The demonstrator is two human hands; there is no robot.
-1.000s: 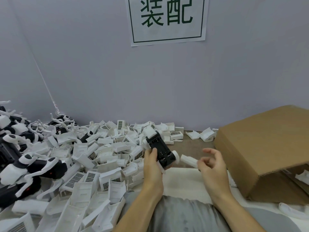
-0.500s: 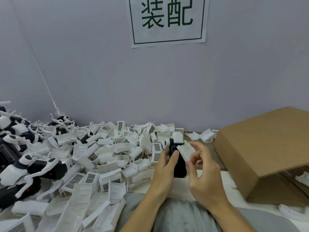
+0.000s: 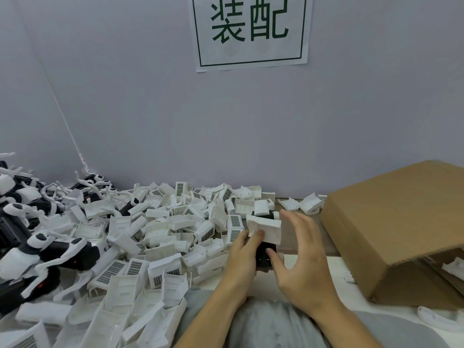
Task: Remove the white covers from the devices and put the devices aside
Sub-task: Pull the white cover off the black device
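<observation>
Nearest the camera, two bare forearms reach forward over a grey garment (image 3: pixel 263 322). The left hand (image 3: pixel 242 257) curls round a black device (image 3: pixel 265 254), held upright between the two hands, its thumb pressed on the lower edge of a white cover (image 3: pixel 266 228) that sits tilted over the device's upper part. The right hand (image 3: pixel 301 257) stands just beside the device on its right, the thumb touching the black body low down, the other fingers spread and straight, rising past the cover's right edge; whether they touch the cover cannot be told.

Under the hands lies a pale mat (image 3: pixel 334 280) on the table (image 3: pixel 291 237). To the left, a wide heap of loose white covers (image 3: pixel 150 234) spreads from the near edge to the wall. Further left, black-and-white devices (image 3: pixel 37 249) are piled together. On the right stands a cardboard box (image 3: pixel 401 227) tipped on its side. Behind everything rises a pale grey wall (image 3: pixel 125 96) with a paper sign (image 3: pixel 251 31) bearing green characters.
</observation>
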